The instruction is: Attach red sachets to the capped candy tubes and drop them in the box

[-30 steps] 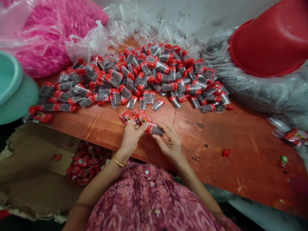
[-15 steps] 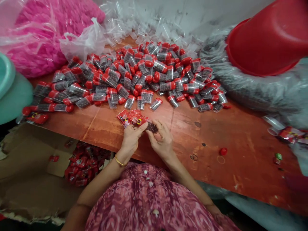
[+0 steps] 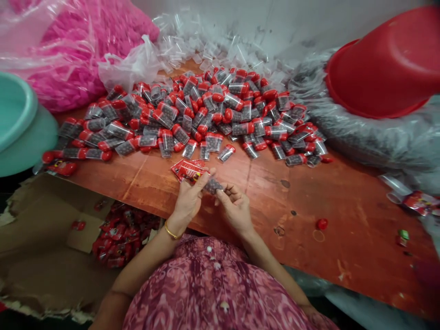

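Observation:
My left hand (image 3: 187, 200), with a gold bangle at its wrist, is closed around the near side of a clear tube of dark beads (image 3: 212, 184). Its thumb lies along the tube. At the tube's right end, my right hand (image 3: 238, 210) pinches with thumb and fingertips. Flat red printed packets (image 3: 184, 168) show just beyond the left fingers; whether that hand grips them too, I cannot tell. Farther back lies a wide heap of similar red-capped tubes (image 3: 206, 105), one of them (image 3: 226, 153) loose at the front of the heap.
A cardboard box (image 3: 44, 229) with red packets (image 3: 118, 236) is below the table's left edge. A teal tub (image 3: 30, 123) and pink-filled bag (image 3: 79, 55) stand left. On the right, a red bucket (image 3: 381, 68) rests on a large plastic bag (image 3: 364, 137). A red cap (image 3: 322, 223) lies nearby.
My right fingers have shifted from over the tube to its right end, and more of the tube shows. The whole view has moved slightly.

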A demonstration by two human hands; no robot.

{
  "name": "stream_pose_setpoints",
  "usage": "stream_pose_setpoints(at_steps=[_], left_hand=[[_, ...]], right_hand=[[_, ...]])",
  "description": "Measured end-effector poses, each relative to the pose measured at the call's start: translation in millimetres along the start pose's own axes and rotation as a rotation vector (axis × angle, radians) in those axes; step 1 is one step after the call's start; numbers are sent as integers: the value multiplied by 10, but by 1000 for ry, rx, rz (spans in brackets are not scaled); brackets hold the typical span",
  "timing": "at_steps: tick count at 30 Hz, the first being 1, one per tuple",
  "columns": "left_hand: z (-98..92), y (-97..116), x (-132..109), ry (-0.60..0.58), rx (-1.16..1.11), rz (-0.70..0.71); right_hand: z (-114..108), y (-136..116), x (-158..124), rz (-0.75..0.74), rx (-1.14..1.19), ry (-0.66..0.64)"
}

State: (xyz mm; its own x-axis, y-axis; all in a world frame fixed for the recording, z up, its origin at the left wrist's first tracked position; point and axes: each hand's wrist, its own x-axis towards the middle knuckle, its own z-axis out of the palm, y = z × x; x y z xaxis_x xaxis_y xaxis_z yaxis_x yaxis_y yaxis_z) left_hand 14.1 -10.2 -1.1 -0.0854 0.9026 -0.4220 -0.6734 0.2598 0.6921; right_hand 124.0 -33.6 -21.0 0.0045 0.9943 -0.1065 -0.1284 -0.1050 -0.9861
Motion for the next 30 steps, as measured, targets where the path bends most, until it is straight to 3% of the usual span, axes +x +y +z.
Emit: stream_pose_setpoints(at_steps=[3, 9, 13, 17, 22, 26, 30], left_hand=[[13, -49, -8, -10, 12, -8], [-3, -34, 51, 1, 253, 70], [17, -36, 65, -12, 167, -3], [67, -110, 44, 31, 18, 32], [82, -211, 4, 73, 84, 90], [40, -276, -3, 68, 106, 111], [-19, -335, -5, 14, 220, 81]], right_hand=[[36, 11, -19, 8, -3, 10], [55, 50, -52, 16, -10, 45], [48, -17, -66, -15, -45, 38], [66, -28, -51, 10, -25, 25], [101, 24, -1, -82, -19, 166], [113, 44, 25, -97, -42, 140], [120, 89, 10, -22, -15, 106]])
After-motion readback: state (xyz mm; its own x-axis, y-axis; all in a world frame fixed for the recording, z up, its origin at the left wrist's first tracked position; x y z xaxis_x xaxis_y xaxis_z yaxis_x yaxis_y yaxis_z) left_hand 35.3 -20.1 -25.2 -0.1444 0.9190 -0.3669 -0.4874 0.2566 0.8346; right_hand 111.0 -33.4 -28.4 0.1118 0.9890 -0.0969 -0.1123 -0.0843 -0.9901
